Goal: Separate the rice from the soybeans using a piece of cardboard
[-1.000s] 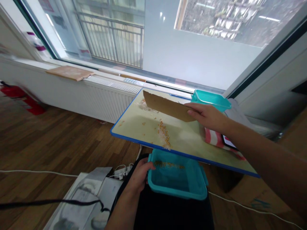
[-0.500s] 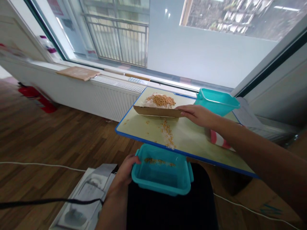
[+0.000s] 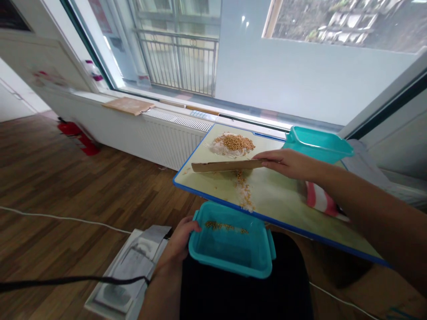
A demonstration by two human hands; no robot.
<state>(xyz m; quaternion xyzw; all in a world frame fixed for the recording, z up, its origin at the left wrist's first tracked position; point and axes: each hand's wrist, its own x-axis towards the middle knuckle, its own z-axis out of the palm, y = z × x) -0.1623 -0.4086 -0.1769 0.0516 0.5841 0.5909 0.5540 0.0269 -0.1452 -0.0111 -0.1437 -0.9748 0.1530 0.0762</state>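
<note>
head | right hand (image 3: 289,162) fingers grasp cardboard strip (image 3: 227,166), long axis left-right | left hand (image 3: 180,242) grasps teal tub (image 3: 233,249)

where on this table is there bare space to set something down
Bare top lies between the trail of grains and the striped cloth, and at the near left corner of the table below the cardboard strip. The far side is crowded: grain pile, teal container, right hand.

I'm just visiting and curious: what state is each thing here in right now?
Left hand: gripping tub rim.
Tub: open, few grains inside.
Right hand: holding card.
Card: on edge, on the table.
Grain pile: heaped behind card.
Far tub: open.
</note>
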